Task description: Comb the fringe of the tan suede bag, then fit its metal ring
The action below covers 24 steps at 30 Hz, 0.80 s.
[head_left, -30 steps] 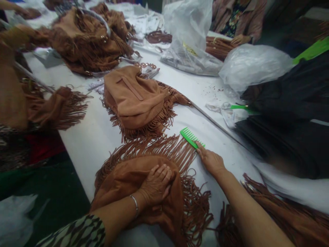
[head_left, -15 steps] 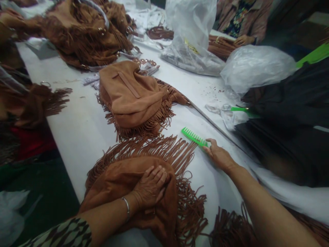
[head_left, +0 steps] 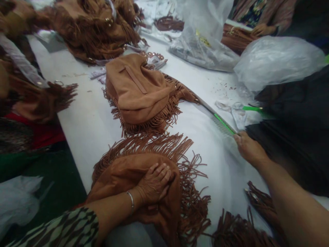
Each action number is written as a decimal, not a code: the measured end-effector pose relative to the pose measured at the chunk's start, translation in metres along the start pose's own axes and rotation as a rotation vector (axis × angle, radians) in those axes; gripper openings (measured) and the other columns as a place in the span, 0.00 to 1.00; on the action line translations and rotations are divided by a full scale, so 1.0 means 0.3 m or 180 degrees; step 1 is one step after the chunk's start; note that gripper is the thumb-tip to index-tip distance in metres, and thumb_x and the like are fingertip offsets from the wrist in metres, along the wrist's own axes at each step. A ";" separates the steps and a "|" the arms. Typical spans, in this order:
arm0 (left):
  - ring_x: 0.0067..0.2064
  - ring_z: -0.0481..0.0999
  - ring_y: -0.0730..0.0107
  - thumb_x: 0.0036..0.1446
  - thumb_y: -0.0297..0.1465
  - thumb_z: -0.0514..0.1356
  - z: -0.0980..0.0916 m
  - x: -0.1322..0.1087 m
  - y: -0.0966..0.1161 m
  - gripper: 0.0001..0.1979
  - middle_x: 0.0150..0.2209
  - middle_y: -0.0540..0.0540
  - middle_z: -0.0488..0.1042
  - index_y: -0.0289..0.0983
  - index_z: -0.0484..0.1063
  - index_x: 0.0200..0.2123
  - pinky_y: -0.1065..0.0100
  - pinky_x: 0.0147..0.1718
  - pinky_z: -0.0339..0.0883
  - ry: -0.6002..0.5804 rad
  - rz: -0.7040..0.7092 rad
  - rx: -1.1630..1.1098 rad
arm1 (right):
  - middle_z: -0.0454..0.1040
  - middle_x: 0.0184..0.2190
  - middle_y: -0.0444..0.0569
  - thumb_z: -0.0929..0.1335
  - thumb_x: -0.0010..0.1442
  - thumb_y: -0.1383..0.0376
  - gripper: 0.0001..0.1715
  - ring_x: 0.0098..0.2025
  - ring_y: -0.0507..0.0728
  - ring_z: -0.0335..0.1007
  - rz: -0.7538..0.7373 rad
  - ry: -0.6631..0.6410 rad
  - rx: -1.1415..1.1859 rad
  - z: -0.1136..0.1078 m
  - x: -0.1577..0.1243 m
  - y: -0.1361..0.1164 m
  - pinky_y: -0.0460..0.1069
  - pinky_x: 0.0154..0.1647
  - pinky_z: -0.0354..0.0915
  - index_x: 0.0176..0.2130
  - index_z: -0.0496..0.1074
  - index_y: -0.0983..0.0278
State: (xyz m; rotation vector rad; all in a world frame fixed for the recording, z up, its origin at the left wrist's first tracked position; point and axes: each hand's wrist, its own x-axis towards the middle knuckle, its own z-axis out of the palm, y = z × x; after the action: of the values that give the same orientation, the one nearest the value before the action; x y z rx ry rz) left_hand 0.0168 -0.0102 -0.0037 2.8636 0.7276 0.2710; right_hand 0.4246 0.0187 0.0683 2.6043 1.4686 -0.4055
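Observation:
A brown suede bag (head_left: 128, 168) lies on the white table (head_left: 87, 133) in front of me. My left hand (head_left: 155, 183) rests on it, fingers stretched out and palm down. Its fringe (head_left: 167, 145) fans out along the far side and hangs in a tangle on the right. Off to the right of that bag, my right hand (head_left: 250, 149) is closed round the end of a green wide-toothed comb (head_left: 223, 122). The comb is clear of the fringe and slightly blurred. Beyond the near bag lies a second fringed suede bag (head_left: 146, 89).
More brown fringed bags (head_left: 95, 31) are heaped at the far left. Clear plastic bags (head_left: 277, 65) and a dark stack of material (head_left: 295, 137) occupy the right side. Loose brown fringe (head_left: 239, 230) lies near right. Across the table, another person's hand (head_left: 262, 30) touches brown strips.
My right hand has swung the comb right, out of the fringe tips and away from the near bag. My left hand stays on the bag. The whole view has shifted slightly.

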 end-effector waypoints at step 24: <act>0.62 0.56 0.56 0.59 0.37 0.51 -0.020 -0.003 -0.003 0.25 0.58 0.38 0.64 0.31 0.60 0.57 0.53 0.61 0.45 -0.0152 -0.0035 -0.0091 | 0.72 0.42 0.62 0.48 0.67 0.56 0.30 0.43 0.61 0.68 0.0496 0.0126 0.0958 0.029 -0.265 -0.222 0.54 0.44 0.60 0.58 0.56 0.71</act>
State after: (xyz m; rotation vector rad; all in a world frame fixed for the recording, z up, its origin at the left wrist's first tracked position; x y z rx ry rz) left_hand 0.0144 -0.0090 0.0016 2.8279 0.7245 0.2090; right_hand 0.3271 -0.0140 0.0848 2.9499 1.2906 -0.6012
